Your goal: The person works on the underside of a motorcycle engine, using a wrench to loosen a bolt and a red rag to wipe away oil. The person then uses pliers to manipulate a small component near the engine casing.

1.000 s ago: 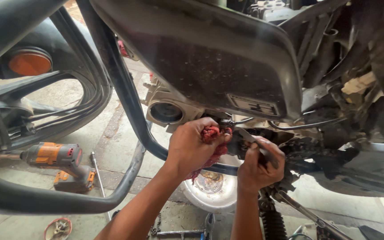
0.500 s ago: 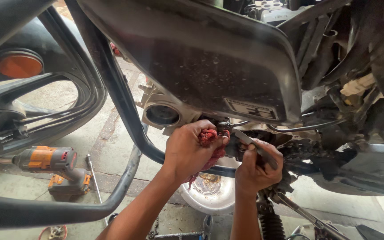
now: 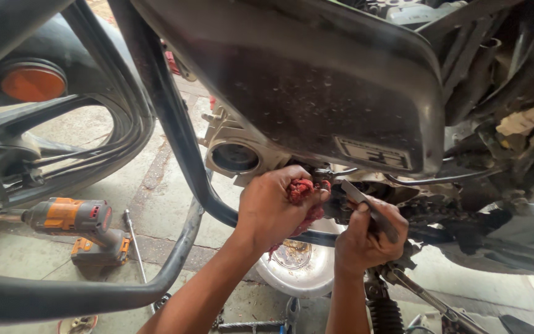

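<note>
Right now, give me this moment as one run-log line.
left hand: pressing red rag to engine underside | right hand: gripping metal tool | cordless drill: lying on floor

Drill [image 3: 78, 226] left; bowl [image 3: 298, 269] below hands.

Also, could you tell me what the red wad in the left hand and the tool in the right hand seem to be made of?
Red wad: looks like soft cloth, crumpled and frayed, matte. Tool in the right hand: apparently bare metal, a flat grey bar with a dull sheen.
</note>
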